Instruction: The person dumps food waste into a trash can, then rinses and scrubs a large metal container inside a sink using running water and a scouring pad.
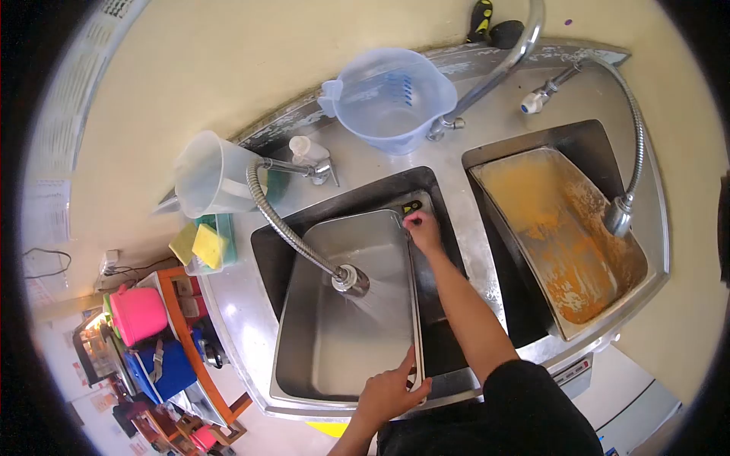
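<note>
A deep steel pan [357, 334] rests tilted in the left sink [449, 266], with shallow cloudy water in it. Water sprays into it from a hose nozzle [351, 281]. At the near right corner, my left hand [389, 395] grips the pan's rim, thumb and forefinger on either side. My right hand [423, 230] is closed at the far right corner of the same rim; its fingertips are partly hidden. Just beyond it lies a black and yellow handle [411, 207] in the sink corner.
A second pan [601, 304], smeared orange inside, sits in the right sink under another hose nozzle [619, 216]. Behind are a bluish measuring jug [391, 106], a clear pitcher [213, 175] and a white bottle [308, 149]. Yellow sponges [207, 246] stand at the left.
</note>
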Demonstrator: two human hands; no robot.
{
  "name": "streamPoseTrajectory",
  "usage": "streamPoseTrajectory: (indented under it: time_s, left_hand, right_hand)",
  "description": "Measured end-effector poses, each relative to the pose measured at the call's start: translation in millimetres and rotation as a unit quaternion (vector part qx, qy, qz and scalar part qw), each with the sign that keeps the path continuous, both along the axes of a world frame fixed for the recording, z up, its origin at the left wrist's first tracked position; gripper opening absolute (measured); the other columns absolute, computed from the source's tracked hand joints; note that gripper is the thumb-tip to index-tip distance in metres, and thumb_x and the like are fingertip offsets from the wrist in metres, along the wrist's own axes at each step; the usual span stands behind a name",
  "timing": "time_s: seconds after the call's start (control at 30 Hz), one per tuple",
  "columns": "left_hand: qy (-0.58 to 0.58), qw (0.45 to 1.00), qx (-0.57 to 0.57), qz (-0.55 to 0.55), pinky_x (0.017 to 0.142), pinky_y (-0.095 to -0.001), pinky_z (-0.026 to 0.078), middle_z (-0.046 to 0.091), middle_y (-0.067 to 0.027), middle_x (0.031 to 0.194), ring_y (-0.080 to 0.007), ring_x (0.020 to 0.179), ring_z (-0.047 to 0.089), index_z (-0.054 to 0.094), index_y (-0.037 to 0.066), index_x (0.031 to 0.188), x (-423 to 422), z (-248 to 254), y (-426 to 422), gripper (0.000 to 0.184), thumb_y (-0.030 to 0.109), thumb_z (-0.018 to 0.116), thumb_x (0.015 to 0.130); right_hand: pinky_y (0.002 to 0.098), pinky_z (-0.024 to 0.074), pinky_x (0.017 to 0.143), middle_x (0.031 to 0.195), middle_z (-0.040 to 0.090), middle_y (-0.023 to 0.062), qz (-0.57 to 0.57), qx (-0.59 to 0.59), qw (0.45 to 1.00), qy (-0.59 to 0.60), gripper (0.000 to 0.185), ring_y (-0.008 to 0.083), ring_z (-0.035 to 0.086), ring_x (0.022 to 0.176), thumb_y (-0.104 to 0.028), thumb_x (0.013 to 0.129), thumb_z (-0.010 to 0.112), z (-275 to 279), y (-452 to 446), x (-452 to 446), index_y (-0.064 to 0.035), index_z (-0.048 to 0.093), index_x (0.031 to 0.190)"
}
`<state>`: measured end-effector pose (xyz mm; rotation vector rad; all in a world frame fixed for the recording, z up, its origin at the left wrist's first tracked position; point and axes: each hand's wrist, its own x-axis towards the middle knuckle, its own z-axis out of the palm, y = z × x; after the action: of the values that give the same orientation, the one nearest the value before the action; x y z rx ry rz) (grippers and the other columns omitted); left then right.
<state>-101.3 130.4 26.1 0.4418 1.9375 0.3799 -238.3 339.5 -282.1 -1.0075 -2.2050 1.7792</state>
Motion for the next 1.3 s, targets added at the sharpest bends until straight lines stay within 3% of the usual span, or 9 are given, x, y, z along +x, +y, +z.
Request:
streamPoseTrajectory:
  time_s: [0.07,0.2,0.3,0.5,0.7,1.03,1.07,1.2,1.3]
  left_hand:
    - [-0.014,1.000,0.000,0.005,0.077,-0.0514,0.056,0.073,-0.0141,0.080,-0.0386,0.078,0.073,0.032,0.008,0.153,-0.6,-2.2,-0.6,0.084,0.056,0.058,0.090]
    - [-0.015,1.000,0.015,0.010,0.074,-0.0524,0.056,0.072,-0.0152,0.076,-0.0401,0.075,0.072,0.033,0.007,0.153,-4.2,-3.1,0.1,0.082,0.055,0.057,0.090]
    - [-0.013,1.000,0.006,-0.002,0.071,-0.0523,0.057,0.071,-0.0164,0.074,-0.0401,0.073,0.071,0.034,0.005,0.152,0.0,-6.0,-5.0,0.083,0.054,0.058,0.090]
    - [-0.014,1.000,0.010,-0.002,0.071,-0.0528,0.056,0.070,-0.0193,0.074,-0.0411,0.073,0.071,0.035,0.004,0.151,1.5,-5.0,-4.2,0.082,0.055,0.058,0.090]
    - [0.014,1.000,0.019,-0.005,0.072,-0.0536,0.056,0.071,-0.0210,0.076,-0.0426,0.074,0.071,0.037,0.003,0.149,-0.3,-3.8,-1.7,0.081,0.055,0.057,0.090]
    - [0.057,0.998,0.001,-0.025,0.074,-0.0489,0.056,0.073,-0.0176,0.082,-0.0393,0.080,0.072,0.040,0.004,0.148,3.2,9.7,0.9,0.082,0.062,0.054,0.091]
    - [0.109,0.994,0.007,-0.032,0.076,-0.0451,0.056,0.074,-0.0131,0.086,-0.0357,0.083,0.072,0.056,0.007,0.135,11.6,17.7,-5.3,0.077,0.068,0.055,0.088]
    - [0.216,0.972,0.089,-0.029,0.070,-0.0436,0.055,0.071,-0.0081,0.082,-0.0312,0.075,0.071,0.070,0.011,0.095,33.9,32.1,-45.0,0.049,0.059,0.071,0.083]
    - [0.319,0.932,0.126,-0.115,0.066,-0.0427,0.052,0.069,-0.0062,0.080,-0.0290,0.073,0.069,0.070,0.012,0.095,27.8,38.0,-66.5,0.040,0.049,0.075,0.081]
  right_hand:
    - [0.0327,0.0535,0.073,0.080,0.072,0.0102,0.004,0.007,0.999,0.033,0.010,0.0201,0.069,0.075,-0.012,0.078,0.078,-62.0,7.2,-28.2,-0.0058,0.074,0.085]
    - [0.0371,0.0552,0.076,0.083,0.073,0.0126,0.037,0.116,0.992,-0.010,0.006,0.0278,0.071,0.078,-0.012,0.075,0.077,-71.2,11.4,-63.7,-0.0083,0.075,0.079]
    - [0.0388,0.0555,0.078,0.082,0.073,0.0134,0.174,0.199,0.961,-0.078,0.007,0.0311,0.071,0.080,-0.016,0.075,0.078,-16.5,1.3,-58.5,-0.0098,0.075,0.077]
    - [0.0401,0.0553,0.074,0.087,0.073,0.0141,-0.035,0.210,0.972,-0.094,0.004,0.0318,0.070,0.081,-0.015,0.074,0.078,-80.7,-10.2,-80.7,-0.0122,0.076,0.078]
    - [0.0304,0.0517,0.066,0.082,0.073,0.0047,-0.125,-0.147,0.981,-0.028,0.007,0.0134,0.066,0.074,-0.013,0.081,0.077,-83.8,-6.2,-43.1,-0.0084,0.078,0.086]
    - [0.0265,0.0498,0.076,0.088,0.072,0.0032,-0.076,-0.223,0.971,-0.033,0.015,0.0122,0.064,0.080,-0.014,0.087,0.077,46.9,-30.8,82.3,-0.0026,0.076,0.097]
    - [0.0281,0.0512,0.074,0.088,0.072,0.0039,-0.065,-0.206,0.975,-0.045,0.015,0.0134,0.065,0.080,-0.014,0.088,0.076,50.2,-28.1,90.6,-0.0021,0.075,0.096]
    - [0.0314,0.0540,0.067,0.086,0.069,0.0069,-0.048,-0.267,0.962,-0.032,0.015,0.0165,0.066,0.074,-0.011,0.090,0.073,56.7,-26.9,132.8,0.0010,0.070,0.098]
    - [0.0315,0.0540,0.066,0.086,0.069,0.0074,-0.048,-0.356,0.933,0.012,0.013,0.0166,0.066,0.071,-0.008,0.093,0.070,97.9,-30.8,161.3,0.0011,0.068,0.101]
